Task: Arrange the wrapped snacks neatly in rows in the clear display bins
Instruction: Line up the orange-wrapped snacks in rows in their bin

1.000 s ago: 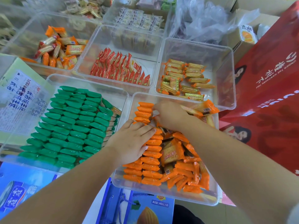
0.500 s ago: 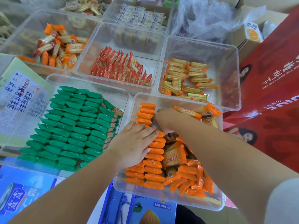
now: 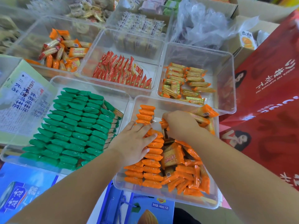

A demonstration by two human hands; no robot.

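Note:
Orange wrapped snacks (image 3: 152, 173) fill a clear bin (image 3: 165, 200) in front of me. Two tidy rows run along the bin's left side; a loose heap lies to their right. My left hand (image 3: 135, 143) rests flat, fingers straight, on the middle of the rows. My right hand (image 3: 181, 125) is curled over several orange packets near the bin's far end and grips them; its fingertips are hidden. A small gap of bare bin floor shows between the two hands.
Left of it is a clear bin of green snacks (image 3: 72, 126) in rows. Behind stand bins of red packets (image 3: 123, 70), yellow-orange bars (image 3: 186, 81) and mixed orange biscuits (image 3: 64, 50). Red gift boxes (image 3: 267, 94) rise on the right; blue cartons (image 3: 137, 209) lie below.
My right hand has shifted a little toward the right and nearer, opening a gap in the row. My left hand stays pressed on the rows.

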